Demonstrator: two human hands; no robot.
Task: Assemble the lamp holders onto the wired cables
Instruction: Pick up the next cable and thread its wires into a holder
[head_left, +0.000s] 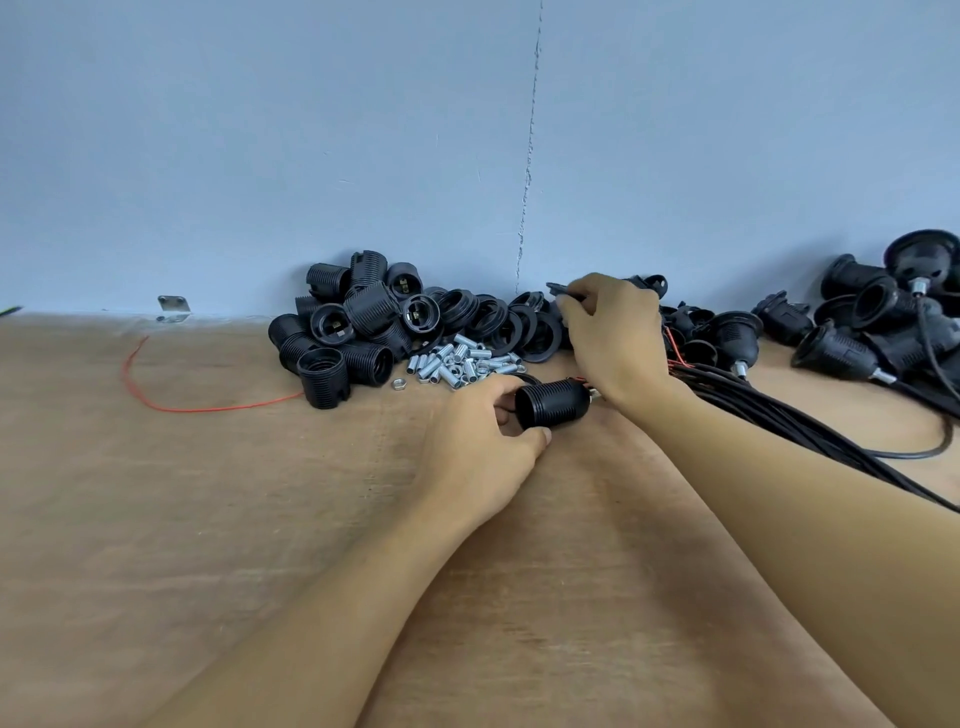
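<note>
Holders (852, 358) wired onto cables (769, 410) crowd the bench's (208, 519) back right corner; many loose bodies (353, 332) wait mid-back. Left fingers (493, 388) grip one holder (553, 402), right fingers (571, 314) pinch a black part (561, 288).

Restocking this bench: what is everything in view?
table: one, wood-brown, underneath everything
wall: one, blue, behind
lamp holder bodies: a heap, black, by the wall, centre-left
rings: a heap, black, right of the bodies
threaded tubes: a pile, silver, in front of the rings
nut: one, silver, left of the tubes
loose wire: one, red, far left
bracket: one, metal, at the wall, left
cables: a bundle, black, right side
wired lamp holders: a heap, black, far right
held lamp holder: one, black, centre
small part: one, black, above the rings
left hand: one, bare, grips the held lamp holder
right hand: one, bare, pinches the small part
</note>
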